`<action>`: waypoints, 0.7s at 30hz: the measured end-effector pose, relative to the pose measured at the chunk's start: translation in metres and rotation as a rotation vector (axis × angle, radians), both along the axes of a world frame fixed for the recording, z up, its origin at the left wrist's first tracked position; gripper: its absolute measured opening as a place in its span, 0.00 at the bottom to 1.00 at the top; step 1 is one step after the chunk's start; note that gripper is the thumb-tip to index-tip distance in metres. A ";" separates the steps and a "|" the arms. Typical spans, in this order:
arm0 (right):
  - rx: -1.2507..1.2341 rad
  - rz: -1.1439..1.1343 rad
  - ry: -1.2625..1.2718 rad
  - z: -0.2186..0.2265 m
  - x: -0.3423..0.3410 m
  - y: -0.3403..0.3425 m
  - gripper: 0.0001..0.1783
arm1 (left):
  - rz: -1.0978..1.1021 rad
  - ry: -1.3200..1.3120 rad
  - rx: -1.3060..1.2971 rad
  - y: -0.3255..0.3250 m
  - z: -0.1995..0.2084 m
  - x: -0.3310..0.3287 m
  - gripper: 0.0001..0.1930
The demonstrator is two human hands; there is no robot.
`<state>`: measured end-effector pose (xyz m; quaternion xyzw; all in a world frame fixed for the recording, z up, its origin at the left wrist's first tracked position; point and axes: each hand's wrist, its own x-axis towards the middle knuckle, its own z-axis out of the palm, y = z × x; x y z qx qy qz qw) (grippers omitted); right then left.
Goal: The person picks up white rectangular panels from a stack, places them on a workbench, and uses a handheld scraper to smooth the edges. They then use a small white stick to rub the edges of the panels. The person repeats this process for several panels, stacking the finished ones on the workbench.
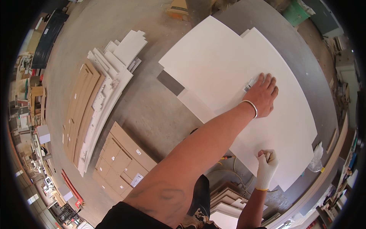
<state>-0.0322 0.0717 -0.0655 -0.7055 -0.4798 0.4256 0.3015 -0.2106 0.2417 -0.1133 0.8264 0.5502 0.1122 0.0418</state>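
A large white panel (213,57) lies on top of other white panels (196,103) on a grey work table (305,57). My bare left hand (263,95), with a white band at the wrist, rests flat on this panel with its fingers stretched out. Beside its fingertips is a small printed label (248,84), partly covered by the hand. Over the panel's near right part is my right hand (267,166) in a white knit glove with bare fingertips. Its fingers are curled closed, and whatever they may hold is hidden.
Stacked white boards (114,72) and brown boards (80,110) lie on the floor at left, with more brown panels (120,160) nearer. A clear plastic bag (316,158) sits by the table's right edge. A green bin (296,13) stands far right. Cables (228,171) hang near me.
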 end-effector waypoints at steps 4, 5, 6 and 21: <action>-0.014 -0.156 0.402 0.044 -0.036 0.060 0.05 | -0.021 -0.019 -0.032 0.000 0.001 -0.001 0.30; 0.008 -0.032 0.431 0.055 -0.053 0.079 0.07 | -0.021 -0.004 -0.016 0.001 0.000 -0.002 0.30; 0.013 0.138 0.365 0.062 -0.076 0.096 0.08 | -0.024 0.011 -0.002 0.002 -0.001 -0.002 0.30; 0.148 1.095 -0.154 0.004 -0.370 0.183 0.11 | 0.116 -0.193 0.119 0.004 -0.027 0.020 0.26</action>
